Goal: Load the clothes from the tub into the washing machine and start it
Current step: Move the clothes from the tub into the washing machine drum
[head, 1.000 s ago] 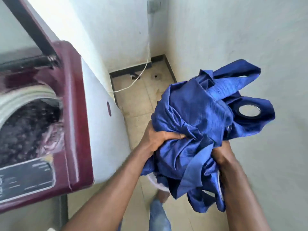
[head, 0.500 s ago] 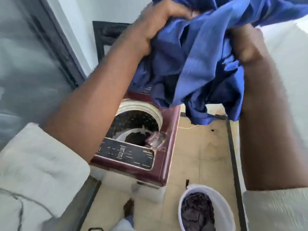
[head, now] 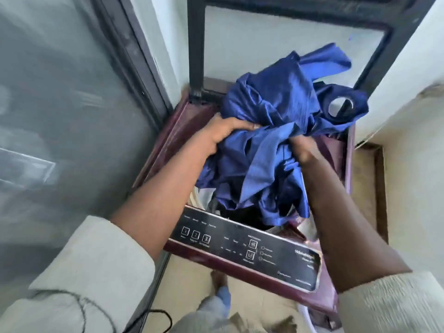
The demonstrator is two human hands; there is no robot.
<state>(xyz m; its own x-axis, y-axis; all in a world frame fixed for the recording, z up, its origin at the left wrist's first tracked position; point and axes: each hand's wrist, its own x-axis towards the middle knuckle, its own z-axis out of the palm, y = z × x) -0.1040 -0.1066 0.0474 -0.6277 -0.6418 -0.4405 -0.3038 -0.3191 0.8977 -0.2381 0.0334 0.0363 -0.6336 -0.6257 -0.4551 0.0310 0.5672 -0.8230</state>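
Both hands, left hand [head: 224,135] and right hand [head: 304,150], clenched the soft, floppy blue eyelet curtain [head: 276,131] bunched over the washing machine [head: 242,251]; gathering trailing folds seemed wise

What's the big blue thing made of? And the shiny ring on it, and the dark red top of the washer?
Blue cloth: a woven fabric, probably, with fine ribs and a soft sheen, crumpling easily in both hands. Ring: looks like polished metal, since it glints, though shiny plastic is possible. Washer top: seems to be glossy moulded plastic, smooth and reflective.
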